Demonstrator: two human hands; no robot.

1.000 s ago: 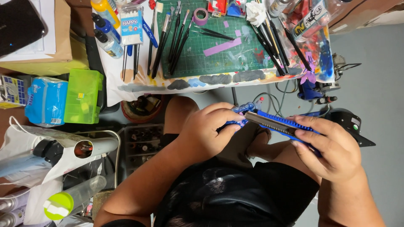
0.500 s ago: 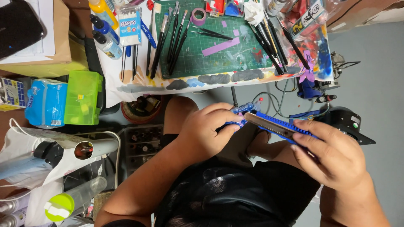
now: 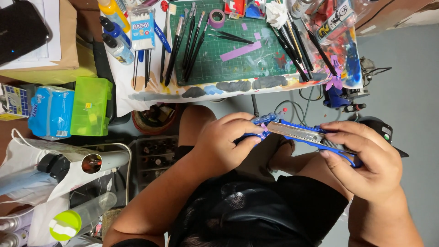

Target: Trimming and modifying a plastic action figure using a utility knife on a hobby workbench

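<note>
My left hand [image 3: 226,144] is closed around a small blue part [image 3: 261,122] held over my lap. In my right hand [image 3: 361,160] is a blue utility knife [image 3: 320,139], gripped by the handle with fingers along its top. Its metal blade [image 3: 292,132] is pushed out and points left. The blade tip meets the blue part at my left fingertips. Most of that part is hidden inside my left hand.
The desk edge ahead carries a green cutting mat [image 3: 228,50], several brushes [image 3: 183,41], a purple tape roll [image 3: 216,18] and paint bottles [image 3: 114,27]. At left sit a green box [image 3: 91,106] and a blue wipes pack [image 3: 48,112]. A tray of small bottles [image 3: 155,155] stands on the floor.
Both hands stay together with the knife blade at the blue part. The view has shifted only slightly.
</note>
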